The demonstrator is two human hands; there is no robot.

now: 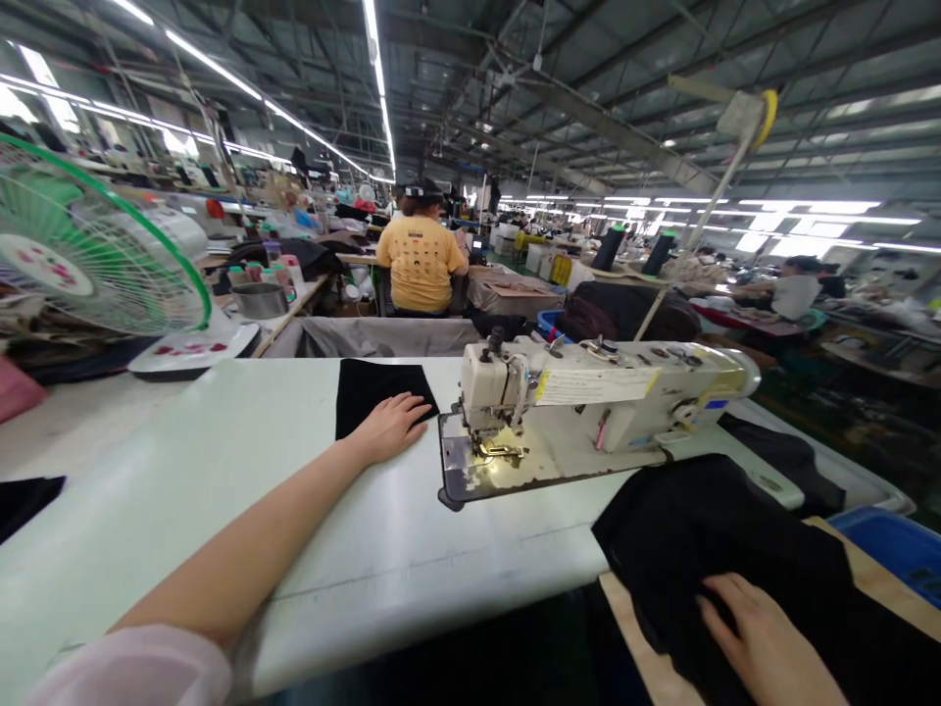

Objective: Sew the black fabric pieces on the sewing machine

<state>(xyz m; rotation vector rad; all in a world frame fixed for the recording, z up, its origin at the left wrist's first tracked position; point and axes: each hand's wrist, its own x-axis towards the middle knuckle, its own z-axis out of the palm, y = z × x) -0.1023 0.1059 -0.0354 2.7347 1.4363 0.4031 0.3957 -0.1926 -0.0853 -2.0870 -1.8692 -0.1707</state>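
Note:
My left hand (393, 428) lies flat, fingers stretched out, over the near right part of a small black fabric piece (360, 392) on the pale green table. Just right of that hand stands a white industrial sewing machine (580, 392), with its needle area lit over a worn metal plate. At lower right, a heap of black fabric (706, 510) drapes over the table edge and a wooden board. My right hand (765, 637) is on this heap, thumb and fingertips drawn close together with cloth between them. Its lower fingers are hidden.
A green fan (95, 245) stands at the left. Another black piece (29, 500) lies at the table's left edge. A blue bin (897, 549) is at far right, beside the wooden board (624, 628). A co-worker in a yellow shirt (419, 260) sits ahead, back turned.

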